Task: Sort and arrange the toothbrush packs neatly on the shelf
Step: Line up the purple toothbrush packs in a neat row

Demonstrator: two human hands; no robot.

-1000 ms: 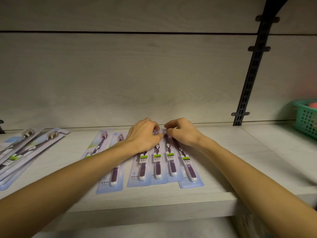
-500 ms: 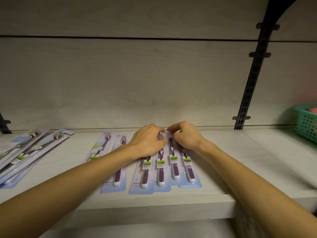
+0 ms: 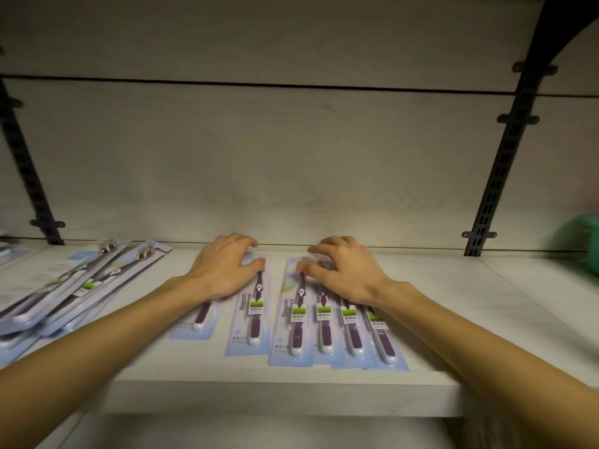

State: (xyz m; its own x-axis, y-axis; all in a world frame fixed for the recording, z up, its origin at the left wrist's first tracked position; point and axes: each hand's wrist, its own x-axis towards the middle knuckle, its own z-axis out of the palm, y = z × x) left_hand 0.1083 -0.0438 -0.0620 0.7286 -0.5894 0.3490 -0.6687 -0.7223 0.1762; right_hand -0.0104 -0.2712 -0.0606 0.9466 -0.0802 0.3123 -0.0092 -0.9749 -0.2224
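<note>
Several purple toothbrush packs lie flat on the pale shelf [image 3: 453, 306]. An overlapping row of packs [image 3: 327, 332] sits at centre right, and my right hand [image 3: 346, 273] rests on their top ends with fingers spread. Two more purple packs lie to the left: one [image 3: 251, 319] showing the word Niepoth, and one [image 3: 201, 320] half hidden under my left hand [image 3: 223, 272]. My left hand presses on the upper ends of these two, fingers apart. Neither hand grips a pack.
A loose, fanned pile of grey-handled toothbrush packs [image 3: 74, 286] lies at the far left. A blurred green basket [image 3: 583, 241] stands at the right edge. Black slotted uprights [image 3: 496, 176] run up the back wall. The shelf's front edge [image 3: 291, 393] is near my forearms.
My hands have parted: the left slid left onto the two separate packs, the right stays on the overlapping row. The view shifted, showing more of the left side.
</note>
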